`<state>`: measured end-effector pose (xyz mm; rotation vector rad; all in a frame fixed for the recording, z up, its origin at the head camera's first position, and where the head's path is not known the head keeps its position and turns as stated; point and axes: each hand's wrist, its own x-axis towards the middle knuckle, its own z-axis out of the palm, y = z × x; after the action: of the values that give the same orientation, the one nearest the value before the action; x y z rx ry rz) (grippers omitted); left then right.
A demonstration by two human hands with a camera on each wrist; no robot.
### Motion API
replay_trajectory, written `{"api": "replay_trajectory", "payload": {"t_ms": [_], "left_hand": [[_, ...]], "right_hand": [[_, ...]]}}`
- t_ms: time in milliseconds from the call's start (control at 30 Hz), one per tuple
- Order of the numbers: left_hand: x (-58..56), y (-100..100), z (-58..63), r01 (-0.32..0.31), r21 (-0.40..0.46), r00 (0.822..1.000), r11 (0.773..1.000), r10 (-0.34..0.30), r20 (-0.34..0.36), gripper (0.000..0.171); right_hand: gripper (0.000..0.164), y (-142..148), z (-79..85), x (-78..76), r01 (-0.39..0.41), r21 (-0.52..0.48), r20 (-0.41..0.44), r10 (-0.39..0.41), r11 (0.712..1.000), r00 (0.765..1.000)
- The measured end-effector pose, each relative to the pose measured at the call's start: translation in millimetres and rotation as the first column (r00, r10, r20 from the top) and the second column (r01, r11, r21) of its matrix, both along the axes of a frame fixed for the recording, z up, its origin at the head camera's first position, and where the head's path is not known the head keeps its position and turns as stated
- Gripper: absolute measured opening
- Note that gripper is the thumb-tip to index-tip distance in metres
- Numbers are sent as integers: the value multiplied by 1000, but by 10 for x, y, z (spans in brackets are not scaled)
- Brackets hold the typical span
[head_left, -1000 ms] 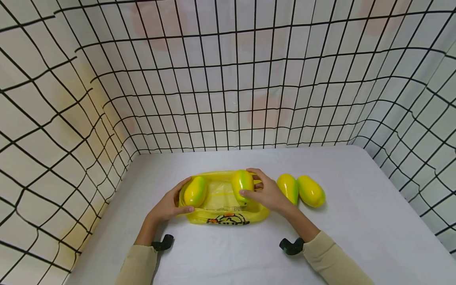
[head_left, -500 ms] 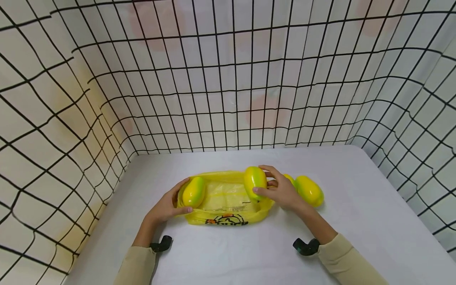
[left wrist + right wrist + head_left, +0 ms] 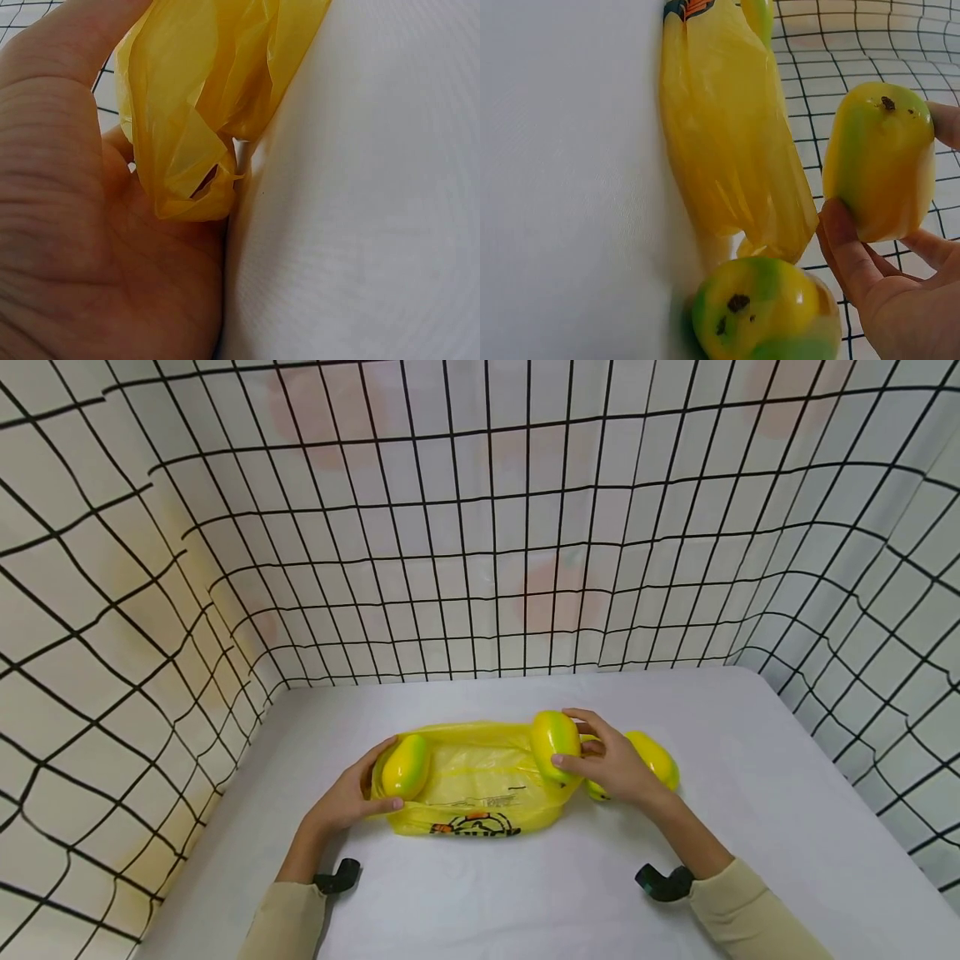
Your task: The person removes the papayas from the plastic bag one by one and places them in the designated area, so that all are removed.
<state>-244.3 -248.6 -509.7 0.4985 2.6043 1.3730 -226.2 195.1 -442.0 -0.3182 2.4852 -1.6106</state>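
A yellow plastic bag (image 3: 480,768) with black and orange print lies on the white table, its mouth facing up. One yellow-green mango (image 3: 407,767) rests in its left end. My left hand (image 3: 347,797) grips that end, thumb along the near rim; the left wrist view has the crumpled bag end (image 3: 187,112) against the palm. Over the bag's right end, my right hand (image 3: 611,767) holds another mango (image 3: 555,745) between thumb and fingers. From the right wrist side, the held mango (image 3: 881,161) is raised clear of the bag.
Right of the bag lies a mango (image 3: 656,760), with another mango (image 3: 597,791) mostly hidden behind my right hand. Black wire mesh (image 3: 495,543) borders the back and sides of the white table (image 3: 480,893).
My right hand has carried its mango rightward, from inside the bag's right part to above its right end. The left hand has stayed at the left end.
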Motion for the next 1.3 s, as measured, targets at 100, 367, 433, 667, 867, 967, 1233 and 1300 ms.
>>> {"api": "replay_trajectory", "payload": {"t_ms": [100, 367, 433, 667, 867, 967, 1233, 1300], "left_hand": [[-4, 3, -5, 6, 1, 1000, 1000, -6, -4, 104], [0, 6, 11, 11, 5, 1000, 1000, -11, -1, 104], [0, 6, 11, 14, 3, 1000, 1000, -14, -4, 104], [-12, -10, -23, 34, -4, 999, 999, -34, -36, 102], [-7, -13, -24, 36, 6, 999, 999, -36, -35, 102], [-4, -14, -21, 39, 11, 999, 999, -38, -32, 102], [-11, -12, -21, 30, 11, 999, 1000, -29, -28, 101], [-13, -12, -17, 27, 9, 999, 1000, -26, -29, 102]], "right_hand": [[79, 61, -6, 9, -5, 3, -3, 5, 1000, 1000], [76, 214, 22, 44, -34, -2, -19, 34, 999, 999], [75, 253, 32, 54, -29, 9, -25, 29, 1000, 999], [74, 403, 67, 94, -20, 20, -55, 21, 1000, 998], [73, 539, 99, 110, -29, -27, -55, 28, 999, 998], [73, 628, 105, 119, -24, -39, -51, 22, 999, 998], [73, 866, 151, 147, 20, -13, -63, -21, 1000, 998], [72, 927, 157, 153, 29, -4, -70, -29, 1000, 997]]}}
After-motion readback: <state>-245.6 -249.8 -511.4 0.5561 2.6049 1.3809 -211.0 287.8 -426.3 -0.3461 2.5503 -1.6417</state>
